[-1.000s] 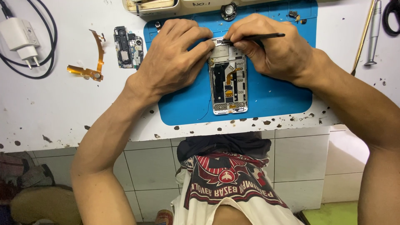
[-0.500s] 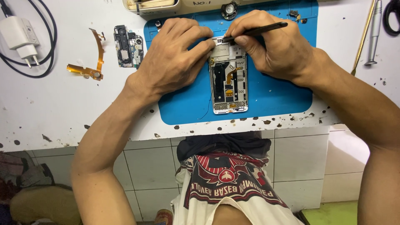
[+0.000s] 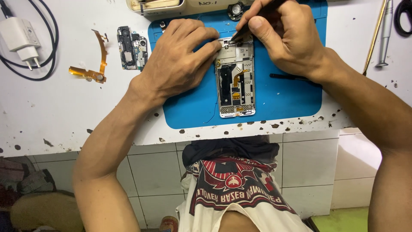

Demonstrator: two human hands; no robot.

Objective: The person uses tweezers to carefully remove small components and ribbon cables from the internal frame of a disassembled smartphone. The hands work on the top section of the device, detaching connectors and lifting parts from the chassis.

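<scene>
Right hand: clamped on thin black tweezers, now tilted steeper than half a second ago, tips down at top edge of opened phone. Left hand: unmoved, fingers curled together, pressing phone's upper left corner. Phone lying on blue work mat, same spot as before. Farther left on white bench: circuit board, orange flex cable, white charger.

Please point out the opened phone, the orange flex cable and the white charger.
opened phone (image 3: 235, 92): head view, on the middle of its exposed frame.
orange flex cable (image 3: 102, 51): head view, on its upright strip.
white charger (image 3: 19, 38): head view, on its body.
</scene>
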